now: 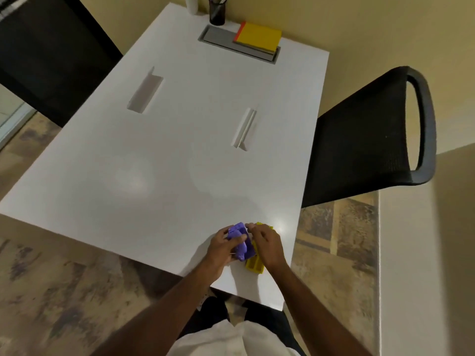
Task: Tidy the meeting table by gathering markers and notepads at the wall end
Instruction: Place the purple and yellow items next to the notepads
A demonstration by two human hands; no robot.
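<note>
Hands at near table edge, both on 2 small plastic items: left hand (pixel 224 244) curls around purple item (pixel 240 240), right hand (pixel 264 244) rests fingers on yellow item (pixel 255 266), pinch unclear. What the items are: too blurred, possibly marker holders. Yellow item's long axis runs roughly toward the wall end. Yellow notepad (pixel 258 37) and pen cup (pixel 217 12) already sit at far wall end, straight ahead, well apart. White table (pixel 180 160) between offers open room; 2 white angled strips (pixel 145 91) lie either side of the path.
</note>
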